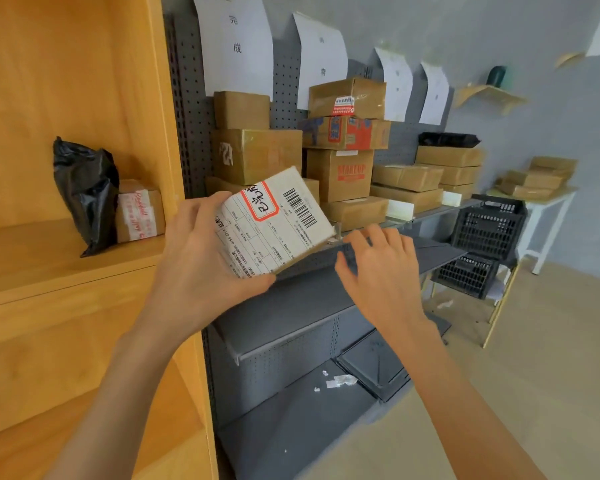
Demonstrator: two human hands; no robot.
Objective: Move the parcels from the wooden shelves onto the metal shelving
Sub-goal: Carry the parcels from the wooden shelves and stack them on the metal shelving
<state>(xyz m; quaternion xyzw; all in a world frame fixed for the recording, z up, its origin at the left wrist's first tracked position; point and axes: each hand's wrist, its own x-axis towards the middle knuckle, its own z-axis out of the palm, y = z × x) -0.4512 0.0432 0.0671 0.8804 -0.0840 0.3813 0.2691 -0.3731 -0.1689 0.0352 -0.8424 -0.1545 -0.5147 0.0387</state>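
My left hand point(201, 258) grips a small cardboard parcel point(278, 220) with a white shipping label, a barcode and a red-framed sticker. The parcel is tilted in the air just in front of the grey metal shelving point(291, 306). My right hand point(378, 268) hovers beside the parcel's right corner with fingers spread, holding nothing. On the wooden shelves point(49, 258) at the left remain a black plastic bag parcel point(84, 192) and a small taped brown box point(141, 213) next to it.
Several brown cartons point(257, 155) are stacked on the metal shelf's upper level against a pegboard with paper signs. Black plastic crates point(487, 230) stand to the right, by a white table point(541, 202) with more boxes. Paper scraps lie on the bottom shelf.
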